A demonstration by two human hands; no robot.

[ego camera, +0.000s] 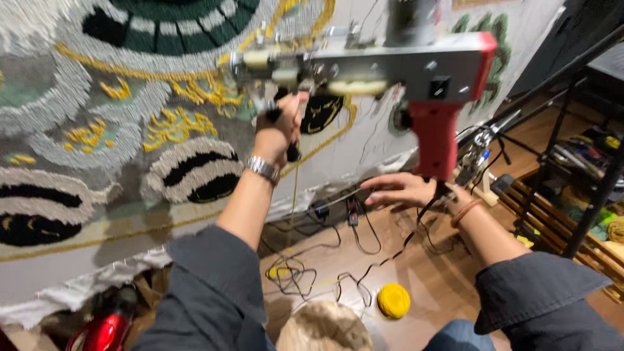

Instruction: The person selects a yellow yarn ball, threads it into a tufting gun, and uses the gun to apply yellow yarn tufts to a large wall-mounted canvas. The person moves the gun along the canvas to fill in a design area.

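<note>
Left hand (281, 130): clenched around the black front handle (293, 151) under the nose of the tufting gun (390, 65), metal watch (262, 168) on that wrist. It appears to carry the gun alone. Right hand (398, 190): released, palm down, fingers stretched flat, just below the gun's red grip (432, 140); whether it touches the grip's bottom end, cannot tell. It holds nothing. Cord bracelet (465, 211) on that wrist. Gun: grey body level, nose to the left and set at the stretched rug cloth (130, 130); needle end blurred, so contact with the cloth is not certain. Judged step: gun positioned at the cloth, between runs, trigger grip unheld. A next move with the gun would call for the right hand to close round the red grip, with the left keeping the nose square to the cloth. Behind and left of the gun: tufted areas in grey, dark green, black and yellow; bare cloth behind and below it. Below the gun, on the wooden floor: tangled cables (305, 273), a yellow yarn ball (394, 300), a pale round object (325, 328) at the frame's bottom edge. Far below-left of the gun: a red tool (104, 331). Right of the gun: a dark metal rack (585, 195) with mixed items.
</note>
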